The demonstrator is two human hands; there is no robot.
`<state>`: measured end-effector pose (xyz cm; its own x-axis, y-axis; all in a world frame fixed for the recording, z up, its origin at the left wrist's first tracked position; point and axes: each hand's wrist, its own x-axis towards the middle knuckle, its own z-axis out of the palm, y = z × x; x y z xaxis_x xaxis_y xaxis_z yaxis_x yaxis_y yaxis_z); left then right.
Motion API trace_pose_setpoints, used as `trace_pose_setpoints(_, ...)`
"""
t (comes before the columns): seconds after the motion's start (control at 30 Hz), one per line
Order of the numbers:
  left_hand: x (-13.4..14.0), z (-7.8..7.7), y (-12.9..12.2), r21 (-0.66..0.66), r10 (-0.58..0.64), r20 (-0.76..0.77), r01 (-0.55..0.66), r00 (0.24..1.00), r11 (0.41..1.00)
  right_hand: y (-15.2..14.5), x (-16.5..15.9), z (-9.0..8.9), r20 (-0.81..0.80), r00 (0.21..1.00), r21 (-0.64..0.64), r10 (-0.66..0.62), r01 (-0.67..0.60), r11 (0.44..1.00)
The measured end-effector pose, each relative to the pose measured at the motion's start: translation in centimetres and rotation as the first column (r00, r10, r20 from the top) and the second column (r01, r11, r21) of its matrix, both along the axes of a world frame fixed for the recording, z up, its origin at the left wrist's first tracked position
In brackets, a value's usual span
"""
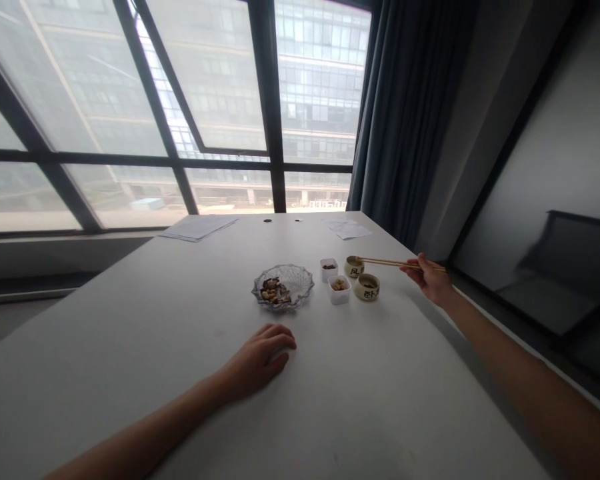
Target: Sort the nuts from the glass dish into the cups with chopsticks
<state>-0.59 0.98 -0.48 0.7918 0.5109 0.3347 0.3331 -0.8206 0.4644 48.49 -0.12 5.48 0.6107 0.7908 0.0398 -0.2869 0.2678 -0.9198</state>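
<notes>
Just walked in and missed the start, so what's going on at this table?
A person sits at a white table. Their right hand holds chopsticks with the tips over a round cup. The left hand rests flat on the table near a glass dish of mixed nuts. Two white tubs and another cup stand beside it.

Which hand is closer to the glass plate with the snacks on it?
Left. The left hand rests flat on the table just in front of the glass plate. The right hand holds chopsticks farther right, past the small cups.

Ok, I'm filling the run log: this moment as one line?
right hand: holds chopsticks, tips over far round cup | left hand: flat on table | glass dish: holds snacks
</notes>
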Motion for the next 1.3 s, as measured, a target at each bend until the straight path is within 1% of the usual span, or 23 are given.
trace_pose_setpoints(0.07, 0.0, 0.0, -0.1, -0.007, -0.003, 0.006, 0.003, 1.0, 1.0, 1.1, -1.3, 0.0, 0.012, 1.0, 0.014, 0.012, -0.012, 1.0)
trace_pose_setpoints(0.13, 0.1, 0.0, -0.3, -0.017, -0.003, 0.009, 0.004, 1.0, 1.0, 1.9, -2.1, 0.4, 0.018, 1.0, 0.038, 0.005, -0.006, 0.999)
trace_pose_setpoints(0.2, 0.1, 0.0, -0.4, -0.027, -0.003, 0.013, 0.004, 1.0, 1.0, 2.5, -2.7, 1.2, 0.018, 1.0, 0.07, -0.005, 0.004, 0.998)
trace_pose_setpoints(0.3, 0.2, 0.0, -0.6, -0.028, 0.003, 0.007, -0.003, 1.0, 1.0, 3.5, -4.2, 3.0, 0.017, 1.0, 0.125, 0.004, -0.006, 0.992)
trace_pose_setpoints(0.4, 0.3, 0.2, -0.8, -0.024, 0.009, 0.001, -0.009, 1.0, 1.0, 4.5, -7.4, 4.4, 0.034, 0.998, 0.17, 0.054, -0.059, 0.984)
trace_pose_setpoints(0.47, 0.3, 0.3, -0.9, -0.024, 0.012, 0.0, -0.012, 1.0, 1.0, 5.0, -10.6, 4.8, 0.089, 0.988, 0.189, 0.125, -0.14, 0.972)
trace_pose_setpoints(0.5, 0.4, 0.4, -0.9, -0.025, 0.012, -0.002, -0.012, 1.0, 1.0, 5.1, -12.3, 4.8, 0.136, 0.974, 0.182, 0.183, -0.206, 0.961)
trace_pose_setpoints(0.57, 0.4, 0.5, -1.0, -0.027, 0.012, -0.007, -0.012, 1.0, 1.0, 5.2, -15.7, 4.4, 0.235, 0.916, 0.12, 0.324, -0.359, 0.926)
trace_pose_setpoints(0.63, 0.4, 0.6, -1.0, -0.029, 0.014, -0.01, -0.014, 1.0, 0.999, 5.2, -18.5, 3.7, 0.319, 0.835, 0.054, 0.448, -0.488, 0.871)
trace_pose_setpoints(0.7, 0.4, 0.6, -1.1, -0.031, 0.018, -0.008, -0.018, 1.0, 0.999, 5.2, -20.6, 2.9, 0.349, 0.782, 0.017, 0.516, -0.556, 0.831)
trace_pose_setpoints(0.77, 0.4, 0.6, -1.1, -0.033, 0.02, -0.005, -0.021, 1.0, 0.999, 5.3, -21.8, 2.2, 0.357, 0.755, -0.003, 0.55, -0.588, 0.809)
trace_pose_setpoints(0.87, 0.4, 0.7, -1.2, -0.038, 0.017, -0.008, -0.018, 1.0, 0.999, 5.4, -22.6, 1.5, 0.364, 0.734, -0.022, 0.573, -0.608, 0.793)
trace_pose_setpoints(1.0, 0.5, 1.0, -1.3, -0.04, 0.015, -0.012, -0.015, 1.0, 0.999, 5.4, -22.4, 1.1, 0.368, 0.743, -0.023, 0.559, -0.594, 0.804)
trace_pose_setpoints(1.13, 0.6, 1.1, -1.3, -0.043, 0.016, -0.021, -0.017, 1.0, 0.999, 5.5, -21.3, 1.7, 0.377, 0.762, -0.012, 0.526, -0.564, 0.826)
trace_pose_setpoints(1.23, 0.6, 1.1, -1.3, -0.045, 0.014, -0.022, -0.015, 1.0, 0.999, 5.4, -20.3, 2.2, 0.392, 0.752, -0.029, 0.53, -0.566, 0.824)
trace_pose_setpoints(1.3, 0.6, 1.0, -1.3, -0.044, 0.015, -0.024, -0.016, 1.0, 0.999, 5.3, -20.1, 2.3, 0.397, 0.739, -0.053, 0.545, -0.574, 0.817)
